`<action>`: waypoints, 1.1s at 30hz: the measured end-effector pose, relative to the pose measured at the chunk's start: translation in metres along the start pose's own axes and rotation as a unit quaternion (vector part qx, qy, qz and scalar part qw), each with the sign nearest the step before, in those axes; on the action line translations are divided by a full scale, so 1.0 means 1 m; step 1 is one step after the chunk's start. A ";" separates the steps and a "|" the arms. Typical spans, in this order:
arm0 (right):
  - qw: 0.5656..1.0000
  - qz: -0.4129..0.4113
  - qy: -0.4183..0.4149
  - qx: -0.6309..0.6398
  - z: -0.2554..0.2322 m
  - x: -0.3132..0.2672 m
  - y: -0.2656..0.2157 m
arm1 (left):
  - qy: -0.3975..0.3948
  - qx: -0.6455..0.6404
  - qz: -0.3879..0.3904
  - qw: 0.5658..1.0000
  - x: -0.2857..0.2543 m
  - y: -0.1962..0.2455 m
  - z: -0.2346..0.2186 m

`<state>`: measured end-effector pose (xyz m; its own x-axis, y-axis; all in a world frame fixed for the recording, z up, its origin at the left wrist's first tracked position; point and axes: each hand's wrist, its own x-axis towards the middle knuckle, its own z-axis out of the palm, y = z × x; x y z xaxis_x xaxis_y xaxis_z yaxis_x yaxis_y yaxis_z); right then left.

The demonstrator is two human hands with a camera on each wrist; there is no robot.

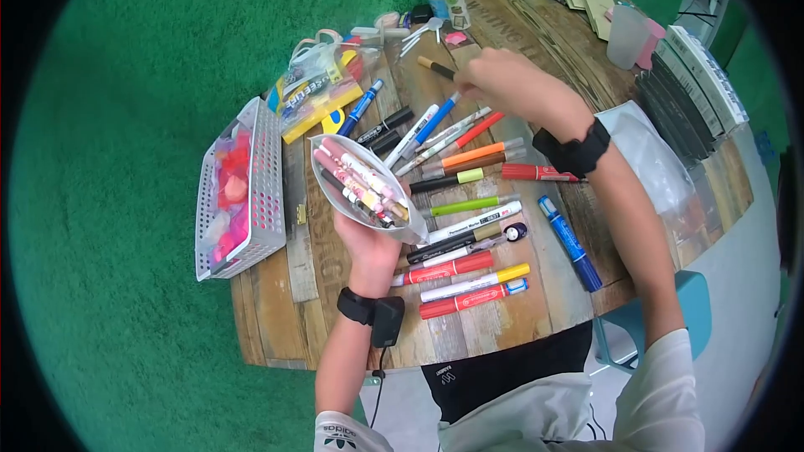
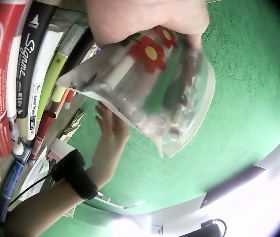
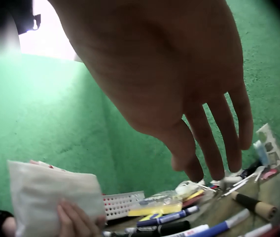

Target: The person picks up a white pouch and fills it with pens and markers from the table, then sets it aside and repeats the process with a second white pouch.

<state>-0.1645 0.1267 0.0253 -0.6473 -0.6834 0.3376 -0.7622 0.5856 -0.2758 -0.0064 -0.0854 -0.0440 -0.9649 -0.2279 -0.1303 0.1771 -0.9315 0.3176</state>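
Observation:
My left hand [image 1: 368,243] grips a translucent zip pouch [image 1: 327,192] from below; its mouth gapes and several pink, white and black pens [image 1: 360,176] lie inside. Red flowers show on the pouch [image 2: 152,57] in the left wrist view, where the palm [image 2: 145,19] lies against it. Over the table's far part hangs my right hand [image 1: 494,75], beside a black marker with a tan end [image 1: 435,68]. In the right wrist view that hand [image 3: 199,113] has its fingers extended and apart, holding nothing, above the same marker [image 3: 253,205].
Many markers, red [image 1: 456,268], blue [image 1: 569,243] and orange, lie across the wooden table [image 1: 276,318]. A white perforated basket [image 1: 266,192] stands at the left edge. Behind are a yellow-edged bag [image 1: 322,113] and cotton swabs [image 1: 437,2]; at right, a clear bag [image 1: 645,159] and black folders [image 1: 674,121].

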 end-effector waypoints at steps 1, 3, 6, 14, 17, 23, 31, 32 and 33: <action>1.000 0.002 0.001 -0.001 0.008 0.000 0.009 | 0.003 0.009 0.016 1.000 0.000 -0.001 -0.001; 0.999 0.023 -0.043 0.010 0.018 0.002 0.022 | -0.060 -0.013 -0.038 0.997 0.007 0.008 -0.024; 0.992 0.011 -0.111 0.066 0.027 0.005 0.030 | -0.057 -0.012 -0.033 0.998 0.005 0.007 -0.020; 0.989 0.007 -0.138 0.056 0.043 0.004 0.026 | -0.048 -0.062 -0.039 0.996 0.004 0.005 -0.009; 0.990 -0.031 -0.129 0.041 0.047 0.003 0.036 | -0.038 -0.040 -0.032 0.998 0.003 0.005 -0.009; 0.992 -0.052 -0.060 0.102 0.003 0.008 0.000 | 0.015 -0.004 -0.022 1.000 0.000 0.006 -0.015; 0.957 -0.072 0.003 0.282 -0.040 -0.003 -0.084 | -0.121 -0.085 -0.119 0.982 -0.001 0.003 -0.020; 0.954 -0.086 0.020 0.287 -0.038 -0.005 -0.089 | -0.108 -0.086 -0.109 0.984 0.000 0.004 -0.022; 0.954 -0.086 0.020 0.287 -0.036 -0.006 -0.092 | -0.108 -0.085 -0.109 0.984 0.000 0.004 -0.023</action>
<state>-0.0900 0.0931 0.0811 -0.5206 -0.7237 0.4531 -0.7439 0.1241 -0.6566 -0.0016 -0.0954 -0.0644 -0.9991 0.0308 0.0304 -0.0263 -0.9899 0.1393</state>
